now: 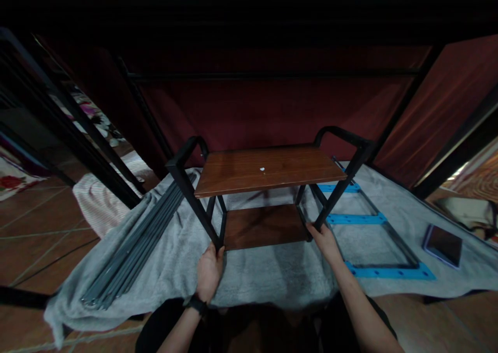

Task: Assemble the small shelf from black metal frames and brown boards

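Note:
A small two-tier rack stands on a grey blanket (268, 272). It has a brown wooden top shelf (268, 170), a lower wooden shelf (264, 226) and black metal side frames. My left hand (209, 270) is closed round the foot of the left black frame (194, 197). My right hand (324, 241) grips the foot of the right black frame (342, 182). A dark watch sits on my left wrist.
A bundle of grey metal bars (132, 246) lies on the blanket to the left. A black frame with blue brackets (369, 239) lies to the right, and a dark tablet (443, 245) beyond it. Dark red curtains and black poles stand behind. Tiled floor surrounds the blanket.

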A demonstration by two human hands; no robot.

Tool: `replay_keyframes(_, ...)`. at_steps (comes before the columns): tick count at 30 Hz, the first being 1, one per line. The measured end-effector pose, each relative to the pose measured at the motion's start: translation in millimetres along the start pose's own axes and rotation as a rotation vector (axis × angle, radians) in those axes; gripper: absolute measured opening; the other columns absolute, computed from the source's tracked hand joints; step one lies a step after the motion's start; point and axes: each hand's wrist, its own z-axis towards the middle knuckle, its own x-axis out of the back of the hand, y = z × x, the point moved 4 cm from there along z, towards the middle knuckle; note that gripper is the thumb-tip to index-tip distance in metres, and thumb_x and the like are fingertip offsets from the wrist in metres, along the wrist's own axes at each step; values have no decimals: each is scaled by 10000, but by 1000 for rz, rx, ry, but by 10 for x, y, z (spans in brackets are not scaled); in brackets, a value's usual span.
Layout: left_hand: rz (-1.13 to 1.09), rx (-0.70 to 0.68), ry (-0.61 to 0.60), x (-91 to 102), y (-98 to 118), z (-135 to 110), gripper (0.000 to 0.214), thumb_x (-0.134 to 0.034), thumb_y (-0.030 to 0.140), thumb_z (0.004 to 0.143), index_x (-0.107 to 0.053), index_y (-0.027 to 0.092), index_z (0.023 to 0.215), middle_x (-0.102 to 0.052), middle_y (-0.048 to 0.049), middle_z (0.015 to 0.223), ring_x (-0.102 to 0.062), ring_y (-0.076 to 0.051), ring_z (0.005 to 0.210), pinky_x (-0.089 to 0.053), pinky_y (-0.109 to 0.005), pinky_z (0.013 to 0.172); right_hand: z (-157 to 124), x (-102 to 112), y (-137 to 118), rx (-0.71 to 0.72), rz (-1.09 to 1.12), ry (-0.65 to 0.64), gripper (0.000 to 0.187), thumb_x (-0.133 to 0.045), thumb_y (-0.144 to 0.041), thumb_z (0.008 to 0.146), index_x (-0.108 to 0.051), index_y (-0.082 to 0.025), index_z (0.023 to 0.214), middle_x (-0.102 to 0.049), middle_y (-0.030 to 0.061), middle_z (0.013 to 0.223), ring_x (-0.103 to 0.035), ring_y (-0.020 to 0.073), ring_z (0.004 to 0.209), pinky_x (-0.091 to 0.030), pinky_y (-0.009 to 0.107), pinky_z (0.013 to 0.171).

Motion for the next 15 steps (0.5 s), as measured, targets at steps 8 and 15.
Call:
replay_keyframes(8,-2,-28,21,50,90,-21,299,-458,297,959,-564,116,1172,-732,-144,924,-712,-256,825,-481,-301,682,14,-16,83,-53,-89,-10,424,-521,-469,771,-727,-167,986,-736,81,839,-683,279,923,-512,340,780)
replay_keyframes(15,27,-1,20,31,82,-22,305,-452,305,964,-555,113,1177,-727,-144,919,-707,-254,831,-472,-305,693,13,0,60,-56,-147,-54,442,-518,-487,759,-741,-139,915,-699,81,713,-669,266,769,-489,330,702)
